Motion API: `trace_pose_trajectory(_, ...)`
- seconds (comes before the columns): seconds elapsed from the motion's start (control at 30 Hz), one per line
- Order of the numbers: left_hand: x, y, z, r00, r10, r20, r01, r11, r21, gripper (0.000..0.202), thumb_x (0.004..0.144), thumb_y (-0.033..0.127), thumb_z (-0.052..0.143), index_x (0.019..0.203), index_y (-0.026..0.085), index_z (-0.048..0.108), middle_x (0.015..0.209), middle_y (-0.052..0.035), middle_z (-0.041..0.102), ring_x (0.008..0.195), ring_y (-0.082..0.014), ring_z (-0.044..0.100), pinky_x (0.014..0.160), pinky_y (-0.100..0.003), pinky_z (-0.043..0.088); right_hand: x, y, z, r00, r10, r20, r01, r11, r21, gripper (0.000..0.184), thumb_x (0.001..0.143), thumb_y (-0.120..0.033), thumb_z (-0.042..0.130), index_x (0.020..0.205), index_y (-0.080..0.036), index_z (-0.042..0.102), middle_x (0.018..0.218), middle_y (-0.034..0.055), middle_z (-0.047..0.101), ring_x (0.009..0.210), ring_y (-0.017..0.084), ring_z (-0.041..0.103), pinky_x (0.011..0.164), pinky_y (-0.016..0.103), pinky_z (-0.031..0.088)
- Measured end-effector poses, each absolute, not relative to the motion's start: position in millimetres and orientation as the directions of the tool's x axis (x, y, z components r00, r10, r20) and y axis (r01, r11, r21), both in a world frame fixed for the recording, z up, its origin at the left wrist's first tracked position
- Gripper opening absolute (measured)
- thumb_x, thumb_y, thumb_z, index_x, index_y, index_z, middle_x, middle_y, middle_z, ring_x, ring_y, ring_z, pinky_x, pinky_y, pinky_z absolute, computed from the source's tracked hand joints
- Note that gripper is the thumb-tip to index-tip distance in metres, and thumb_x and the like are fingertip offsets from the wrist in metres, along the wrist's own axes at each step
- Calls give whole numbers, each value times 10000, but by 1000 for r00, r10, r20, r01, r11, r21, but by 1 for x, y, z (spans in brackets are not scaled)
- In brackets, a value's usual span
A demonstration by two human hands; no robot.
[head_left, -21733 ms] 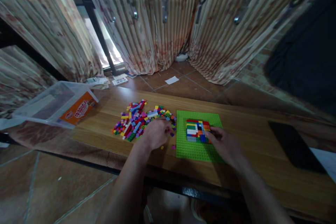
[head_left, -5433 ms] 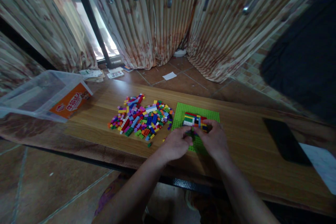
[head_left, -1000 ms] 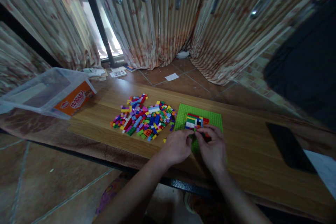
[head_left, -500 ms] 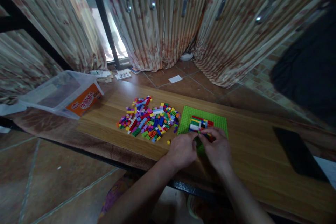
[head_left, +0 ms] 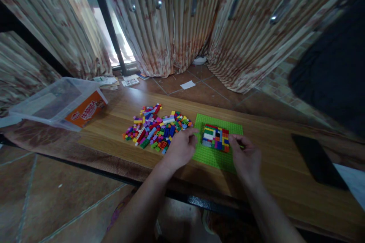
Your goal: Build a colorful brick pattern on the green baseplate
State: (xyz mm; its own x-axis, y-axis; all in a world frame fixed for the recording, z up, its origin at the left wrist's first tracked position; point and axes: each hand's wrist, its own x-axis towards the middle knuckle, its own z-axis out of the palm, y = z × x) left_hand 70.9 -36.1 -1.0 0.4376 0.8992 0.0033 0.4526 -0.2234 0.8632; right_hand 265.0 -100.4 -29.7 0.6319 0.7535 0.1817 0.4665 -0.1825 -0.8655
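A green studded baseplate (head_left: 216, 159) lies on the wooden table, carrying a compact patch of multicoloured toy bricks (head_left: 216, 137) pressed together near its middle. My left hand (head_left: 182, 147) is over the plate's left edge beside the loose bricks, its index finger stretched toward the built patch and nothing visible in it. At the plate's right side, my right hand (head_left: 246, 155) has its thumb and fingers drawn together, close to the patch's right edge. A bit of lime green shows among those fingers; whether it is a brick or the plate's edge is unclear.
Loose bricks (head_left: 156, 127) are heaped left of the plate. A clear plastic box (head_left: 57, 102) with an orange label stands at the table's left end. A flat black object (head_left: 318, 161) lies on the right. Beyond the table, striped curtains (head_left: 176, 26) hang to the tiled floor.
My hands were together over the plate's near part and have parted, left hand leftward, right hand slightly rightward. The built patch now shows more fully. The view has shifted slightly.
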Motion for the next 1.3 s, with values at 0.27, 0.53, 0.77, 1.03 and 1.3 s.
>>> trace_pose_trajectory(0.27, 27, -2, 0, 136, 983, 123, 562, -179, 807, 333, 847, 210, 523, 1127, 146, 691, 1049, -85, 732, 963, -207, 671, 894, -299, 494, 280, -95, -35, 672, 722, 167, 491, -265, -830, 449, 806, -505, 548, 1015, -141, 708, 948, 127, 729, 806, 244, 654, 745, 376, 493)
trace_pose_trajectory(0.53, -10, 16, 8, 52, 995, 88, 631, -101, 769, 318, 815, 259, 538, 1029, 102, 714, 875, -60, 722, 794, -171, 635, 739, -253, 479, 279, -90, -45, 552, 823, 133, 587, -270, -763, 477, 818, -513, 530, 1116, -173, 683, 983, 117, 725, 841, 248, 669, 781, 406, 502)
trace_pose_trajectory(0.77, -26, 15, 7, 84, 993, 78, 643, -114, 757, 347, 807, 285, 559, 1070, 123, 717, 823, -38, 718, 743, -162, 608, 680, -243, 455, 276, -91, -49, 440, 883, 165, 689, -213, -693, 468, 797, -492, 573, 1148, -198, 668, 1059, 110, 695, 868, 245, 657, 804, 413, 500)
trace_pose_trajectory(1.03, -32, 7, 15, 138, 989, 52, 648, -130, 751, 340, 798, 235, 563, 1088, 136, 710, 894, -49, 717, 779, -165, 620, 726, -258, 483, 276, -90, -46, 458, 883, 104, 659, -258, -707, 494, 754, -517, 593, 1130, -209, 684, 1017, 110, 709, 824, 255, 666, 784, 418, 502)
trace_pose_trajectory(1.3, -31, 0, 15, 347, 937, 51, 704, -296, 646, 393, 707, 115, 600, 1083, 172, 698, 1056, -69, 689, 961, -208, 620, 906, -323, 482, 287, -89, -44, 428, 903, 40, 647, -276, -710, 533, 746, -540, 607, 1149, -200, 686, 990, 110, 722, 826, 274, 674, 781, 428, 500)
